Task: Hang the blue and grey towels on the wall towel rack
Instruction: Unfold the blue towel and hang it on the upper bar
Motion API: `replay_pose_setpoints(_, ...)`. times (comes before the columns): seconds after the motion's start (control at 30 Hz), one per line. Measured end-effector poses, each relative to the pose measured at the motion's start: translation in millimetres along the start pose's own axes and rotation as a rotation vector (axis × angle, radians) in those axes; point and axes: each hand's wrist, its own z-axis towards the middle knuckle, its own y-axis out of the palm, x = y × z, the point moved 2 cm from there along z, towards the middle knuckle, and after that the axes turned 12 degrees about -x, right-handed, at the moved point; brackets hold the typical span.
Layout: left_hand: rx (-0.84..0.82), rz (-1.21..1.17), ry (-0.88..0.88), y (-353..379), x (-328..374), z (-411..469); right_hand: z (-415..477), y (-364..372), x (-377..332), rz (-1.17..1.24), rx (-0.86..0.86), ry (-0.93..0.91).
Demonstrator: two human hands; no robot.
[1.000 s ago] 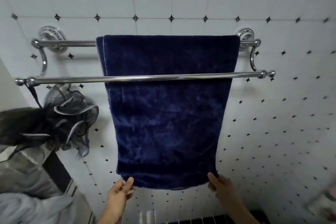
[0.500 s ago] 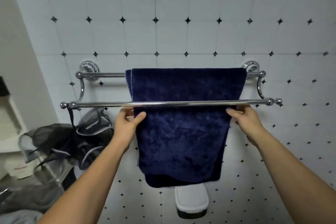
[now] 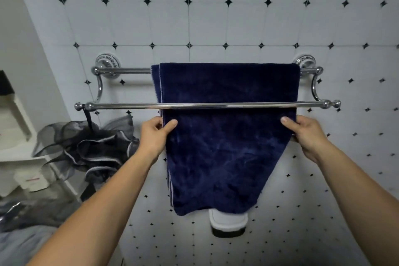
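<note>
A dark blue towel (image 3: pixel 226 153) hangs folded over the back bar of the chrome double towel rack (image 3: pixel 205 105) on the tiled wall, passing behind the front bar. My left hand (image 3: pixel 154 134) pinches the towel's left edge just below the front bar, thumb on the front. My right hand (image 3: pixel 304 130) grips the right edge at the same height. A pale grey cloth (image 3: pixel 19 246) lies at the bottom left corner; whether it is the grey towel I cannot tell.
A dark mesh bath pouf (image 3: pixel 86 147) hangs by a strap from the front bar's left end. White shelving (image 3: pixel 15 136) stands at the left. A white holder with a black base (image 3: pixel 228 223) is fixed to the wall below the towel.
Both hands rose from the towel's bottom edge to its sides just under the front bar. The view pulled back and lifted, and the towel's lower part now hangs slightly askew.
</note>
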Motion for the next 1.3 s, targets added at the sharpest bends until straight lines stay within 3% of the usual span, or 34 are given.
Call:
replay_pose_setpoints(0.17,0.04,-0.184,0.088,3,24,6,-2,2,-9,0.029,-0.021,0.012)
replay_pose_setpoints(0.3,0.041,-0.164,0.124,1,33,7,-8,3,-9,0.017,-0.075,0.02)
replay_pose_setpoints(0.5,0.162,-0.078,0.105,-4,27,6,-8,1,0,0.028,-0.122,0.056)
replay_pose_setpoints(0.67,0.138,-0.137,0.003,-2,16,-2,-16,-3,13,0.066,-0.084,0.077)
replay_pose_setpoints(0.8,0.007,-0.093,-0.051,-3,12,-13,-30,-2,1,-0.159,-0.103,0.125)
replay_pose_setpoints(0.9,-0.075,-0.05,-0.056,-4,27,-14,-34,-4,-28,-0.641,-0.044,0.147)
replay_pose_setpoints(0.97,-0.106,0.088,-0.101,-10,41,-14,-36,-8,-54,-0.955,0.116,0.12)
replay_pose_setpoints(1.03,-0.138,0.344,-0.165,-22,56,-18,-37,-7,-78,-1.026,0.263,-0.007)
replay_pose_setpoints(1.1,-0.1,0.628,-0.185,-34,77,-23,-33,-5,-100,-0.979,0.366,-0.148)
replay_pose_setpoints(1.17,0.117,0.853,-0.033,-41,105,-21,-19,-4,-117,-0.903,0.403,-0.213)
replay_pose_setpoints(1.23,0.306,0.931,0.143,-42,128,-13,0,-1,-127,-0.819,0.365,-0.173)
replay_pose_setpoints(1.3,0.318,0.938,0.176,-39,137,1,18,3,-128,-0.664,0.297,-0.101)
